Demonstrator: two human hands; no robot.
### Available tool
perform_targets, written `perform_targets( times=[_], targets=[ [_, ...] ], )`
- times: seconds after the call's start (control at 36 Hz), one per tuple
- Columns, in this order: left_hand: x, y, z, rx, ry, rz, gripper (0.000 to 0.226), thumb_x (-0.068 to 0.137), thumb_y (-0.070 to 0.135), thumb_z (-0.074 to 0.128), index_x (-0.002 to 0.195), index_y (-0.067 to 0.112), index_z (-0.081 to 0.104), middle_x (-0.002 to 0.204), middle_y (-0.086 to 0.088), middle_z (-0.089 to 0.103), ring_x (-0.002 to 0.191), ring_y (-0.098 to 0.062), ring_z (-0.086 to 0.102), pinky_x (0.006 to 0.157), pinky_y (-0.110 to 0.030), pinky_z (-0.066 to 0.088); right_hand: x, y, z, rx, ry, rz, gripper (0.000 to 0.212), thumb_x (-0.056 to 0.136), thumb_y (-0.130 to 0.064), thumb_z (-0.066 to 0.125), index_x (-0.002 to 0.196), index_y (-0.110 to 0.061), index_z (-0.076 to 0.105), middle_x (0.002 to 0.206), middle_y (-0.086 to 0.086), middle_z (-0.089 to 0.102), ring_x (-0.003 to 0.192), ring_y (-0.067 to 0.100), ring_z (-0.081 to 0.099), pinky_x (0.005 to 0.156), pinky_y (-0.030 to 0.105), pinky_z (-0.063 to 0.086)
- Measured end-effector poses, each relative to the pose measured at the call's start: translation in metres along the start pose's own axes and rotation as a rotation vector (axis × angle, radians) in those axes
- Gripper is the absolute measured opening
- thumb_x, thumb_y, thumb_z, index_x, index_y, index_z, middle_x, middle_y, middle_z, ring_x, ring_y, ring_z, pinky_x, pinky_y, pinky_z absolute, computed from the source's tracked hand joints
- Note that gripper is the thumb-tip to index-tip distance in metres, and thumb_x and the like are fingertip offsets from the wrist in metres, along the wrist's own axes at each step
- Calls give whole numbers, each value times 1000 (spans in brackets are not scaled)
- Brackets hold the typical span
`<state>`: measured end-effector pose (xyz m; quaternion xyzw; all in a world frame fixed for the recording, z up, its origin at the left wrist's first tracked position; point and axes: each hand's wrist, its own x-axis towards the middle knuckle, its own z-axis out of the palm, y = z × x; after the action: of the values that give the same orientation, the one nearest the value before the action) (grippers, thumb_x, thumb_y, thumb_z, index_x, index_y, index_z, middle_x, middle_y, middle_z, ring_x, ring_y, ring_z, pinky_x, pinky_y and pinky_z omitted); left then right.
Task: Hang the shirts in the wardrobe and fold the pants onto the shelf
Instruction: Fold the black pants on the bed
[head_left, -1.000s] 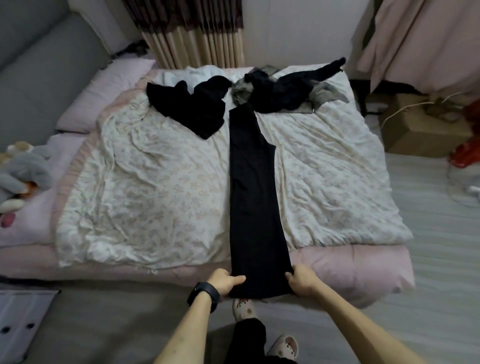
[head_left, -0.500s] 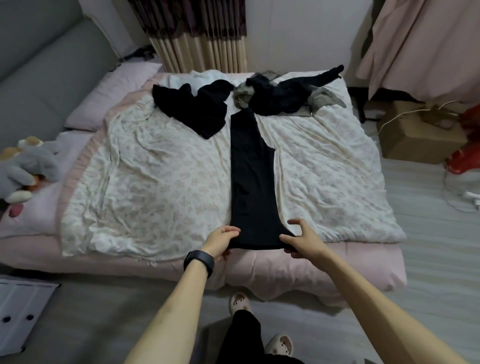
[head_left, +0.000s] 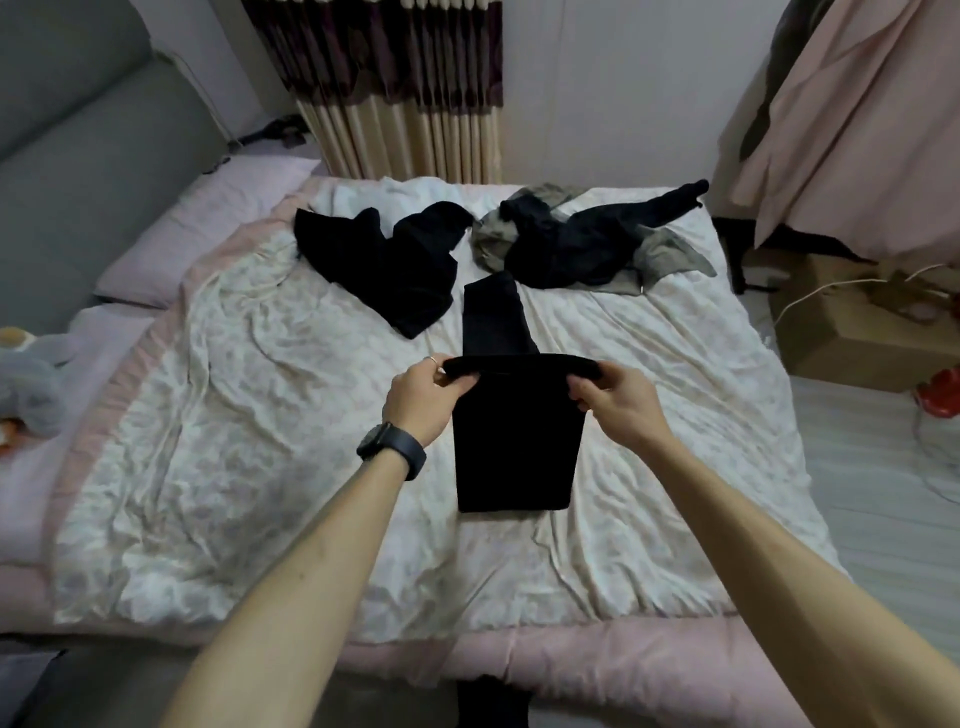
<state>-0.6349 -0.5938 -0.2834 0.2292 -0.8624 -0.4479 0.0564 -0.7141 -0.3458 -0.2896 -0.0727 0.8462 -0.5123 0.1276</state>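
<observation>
While the black pants lie lengthwise on the flowered quilt of the bed, their near part is doubled back over itself, and the turned-over end is raised just above the cloth. The left hand and the right hand each keep a clenched grip on one corner of that end. Farther up the quilt lie a black garment and a dark pile with grey-green cloth. A dark watch sits on the left wrist.

Black pants; white quilt, faint floral print; pink sheet; olive-grey garment; beige-striped curtain, dark purple top; grey headboard.
</observation>
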Motion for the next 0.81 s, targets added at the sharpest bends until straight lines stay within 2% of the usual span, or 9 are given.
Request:
perform_targets(
  times=[0.11, 0.17, 0.22, 0.31, 0.39, 0.5, 0.58, 0.67, 0.81],
  targets=[
    [72, -14, 6, 179, -40, 80, 12, 89, 60, 59, 85, 49, 61, 88, 19, 61, 78, -4, 59, 59, -26, 43, 67, 2, 3, -141, 27, -1, 28, 86, -48, 75, 76, -23, 74, 63, -11, 69, 58, 2, 62, 57, 21, 43],
    [104, -22, 13, 219, -97, 97, 22, 94, 56, 58, 100, 37, 67, 100, 16, 55, 89, -8, 58, 69, -31, 48, 95, 4, 7, -199, 67, 11, 50, 82, -57, 75, 56, -20, 55, 49, -11, 52, 47, 6, 47, 49, 22, 33],
    [140, -26, 18, 181, -158, 71, 23, 96, 50, 59, 100, 29, 66, 102, 16, 53, 90, -7, 56, 73, -26, 45, 127, 5, 14, -245, 109, -3, 58, 81, -57, 75, 53, -21, 40, 50, -10, 44, 49, 9, 43, 50, 23, 31],
    [195, -28, 26, 80, -227, 2, 16, 95, 45, 63, 81, 36, 62, 86, 16, 65, 78, 1, 61, 63, -13, 41, 177, 9, 32, -223, 106, 17, 35, 84, -51, 76, 66, -27, 57, 77, -10, 57, 69, 9, 56, 63, 25, 41],
    [245, -38, 40, -5, -242, -40, 12, 92, 43, 68, 84, 34, 67, 80, 10, 72, 76, 1, 66, 68, -18, 46, 221, 19, 48, -87, 60, 56, 12, 88, -35, 77, 91, -27, 68, 94, -9, 68, 84, 13, 66, 74, 29, 52],
    [298, -64, 66, -62, -209, -80, 19, 90, 39, 70, 106, 29, 66, 95, 5, 74, 91, -12, 70, 88, -38, 56, 275, 44, 67, -105, -8, 30, 14, 91, -22, 73, 94, -34, 66, 89, -15, 72, 85, -1, 67, 75, 19, 48],
    [329, -81, 82, -4, -180, -90, 19, 88, 44, 70, 105, 35, 67, 93, 11, 73, 88, -10, 70, 85, -41, 58, 309, 64, 79, -121, 0, 29, 22, 92, -23, 72, 92, -43, 63, 84, -25, 70, 84, -12, 63, 69, 7, 44],
    [364, -103, 106, 79, -139, -97, 21, 86, 49, 71, 104, 39, 68, 88, 16, 71, 84, -6, 68, 82, -38, 58, 353, 94, 95, -144, 13, 30, 13, 92, -27, 73, 97, -36, 65, 87, -22, 70, 82, -18, 60, 66, 1, 42],
    [422, -123, 134, 167, -35, -81, 22, 87, 55, 67, 103, 41, 67, 82, 17, 68, 82, -8, 66, 75, -36, 57, 428, 119, 117, -207, 123, 12, 17, 88, -41, 75, 97, -34, 63, 80, -23, 66, 74, -8, 64, 56, 9, 41]
  ],
)
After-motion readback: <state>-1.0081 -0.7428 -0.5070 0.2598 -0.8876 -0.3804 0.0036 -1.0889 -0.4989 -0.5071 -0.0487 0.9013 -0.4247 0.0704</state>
